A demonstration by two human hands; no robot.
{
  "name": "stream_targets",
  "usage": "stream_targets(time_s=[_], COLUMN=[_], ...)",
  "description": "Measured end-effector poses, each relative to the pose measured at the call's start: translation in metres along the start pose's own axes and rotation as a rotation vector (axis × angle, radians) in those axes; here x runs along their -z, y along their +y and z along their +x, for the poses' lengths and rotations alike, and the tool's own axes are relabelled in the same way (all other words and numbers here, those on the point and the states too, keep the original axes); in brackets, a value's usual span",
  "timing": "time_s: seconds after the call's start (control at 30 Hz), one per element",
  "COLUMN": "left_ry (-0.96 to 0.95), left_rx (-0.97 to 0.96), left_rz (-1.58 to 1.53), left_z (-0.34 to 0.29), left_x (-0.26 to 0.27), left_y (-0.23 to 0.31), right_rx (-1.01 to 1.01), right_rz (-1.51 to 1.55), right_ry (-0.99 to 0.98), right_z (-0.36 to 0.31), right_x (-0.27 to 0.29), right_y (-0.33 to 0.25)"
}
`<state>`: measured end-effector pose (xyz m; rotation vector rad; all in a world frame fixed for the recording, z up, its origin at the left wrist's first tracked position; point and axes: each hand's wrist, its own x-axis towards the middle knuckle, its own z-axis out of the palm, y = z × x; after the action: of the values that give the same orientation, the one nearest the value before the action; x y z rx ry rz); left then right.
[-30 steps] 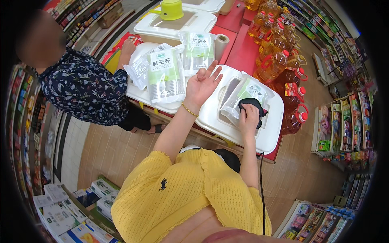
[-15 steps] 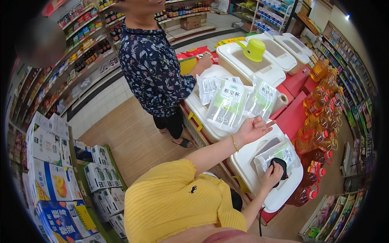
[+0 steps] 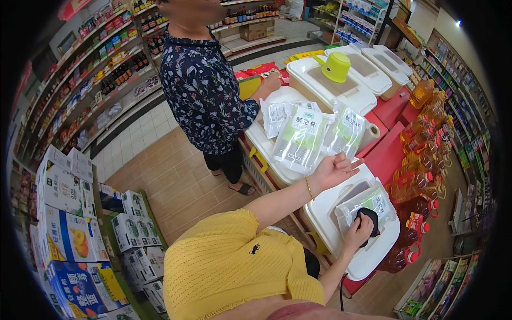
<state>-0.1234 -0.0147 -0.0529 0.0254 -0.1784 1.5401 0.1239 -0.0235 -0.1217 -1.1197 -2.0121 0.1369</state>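
Right hand (image 3: 360, 229) was closed round a black object (image 3: 370, 215), fingers curled over it; left hand (image 3: 332, 172) was empty, palm turned up, fingers loosely spread and half bent. The clear plastic pack (image 3: 348, 208) with a green-and-white label lay on the white bin lid (image 3: 362, 269), under and just beyond the right fingers, with the black object between them and the wrap. Its long axis appeared to slant from lower left to upper right. The right hand was the nearer; the left hung just beyond the pack's far left side — apart from it, near the larger cup pack (image 3: 300, 140). Hidden: the pack's middle, behind hand and object; the right fingertips in part. Could not tell what the object was, whether it touched the wrap, or whether the black cord (image 3: 342, 296) joined it.
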Motion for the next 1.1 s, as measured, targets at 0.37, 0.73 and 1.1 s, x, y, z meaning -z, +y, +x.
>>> stream_targets(time_s=[0.37, 0.73, 1.1], left_ry=[0.014, 0.035, 0.061], left_rx=[-0.017, -0.033, -0.041], left_rz=[0.001, 0.052, 0.049], left_z=[0.000, 0.004, 0.002], left_x=[-0.007, -0.013, -0.014], left_y=[0.004, 0.002, 0.001], right_rx=[-0.011, -0.049, -0.052], right_rz=[0.020, 0.045, 0.042], right_ry=[0.044, 0.080, 0.093], right_z=[0.003, 0.005, 0.008], right_x=[-0.002, 0.000, 0.002], right_y=[-0.001, -0.006, -0.011])
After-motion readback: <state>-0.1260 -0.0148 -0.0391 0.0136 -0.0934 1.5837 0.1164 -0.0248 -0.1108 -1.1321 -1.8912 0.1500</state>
